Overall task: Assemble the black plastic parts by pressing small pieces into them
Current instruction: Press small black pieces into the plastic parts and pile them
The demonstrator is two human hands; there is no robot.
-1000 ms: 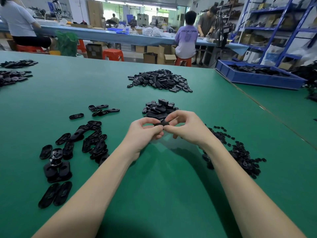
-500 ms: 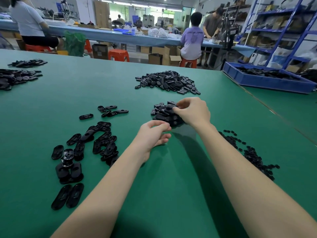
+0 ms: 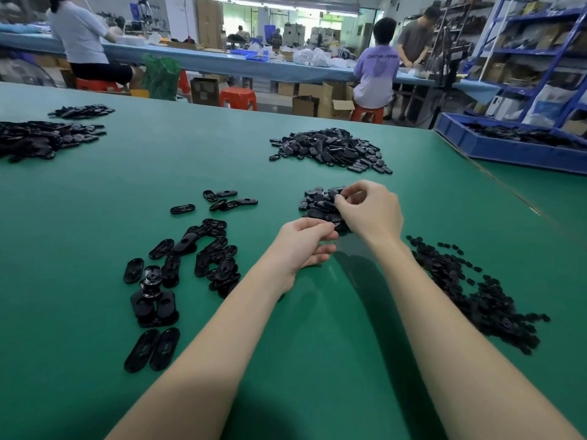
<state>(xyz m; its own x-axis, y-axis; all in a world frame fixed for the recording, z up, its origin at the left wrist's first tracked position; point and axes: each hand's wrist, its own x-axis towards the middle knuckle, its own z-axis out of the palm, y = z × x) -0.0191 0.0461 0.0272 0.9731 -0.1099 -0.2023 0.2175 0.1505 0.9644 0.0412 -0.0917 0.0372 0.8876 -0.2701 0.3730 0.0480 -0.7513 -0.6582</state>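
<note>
At the small pile (image 3: 320, 204) of black parts on the green table (image 3: 286, 360), the right hand (image 3: 370, 211) pinches one part with curled fingers. The left hand (image 3: 301, 246) waits just beside it, fingers loosely curled; any contents cannot be determined. Step: picking stock. Next, probably fetch a small piece (image 3: 476, 296) and press it in.

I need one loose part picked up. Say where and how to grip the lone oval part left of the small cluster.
Pinch the lone oval across its narrow width, on the two long edges, coming straight down from above. It lies flat on the mat, apart from its neighbours, so both edges are open.
</note>
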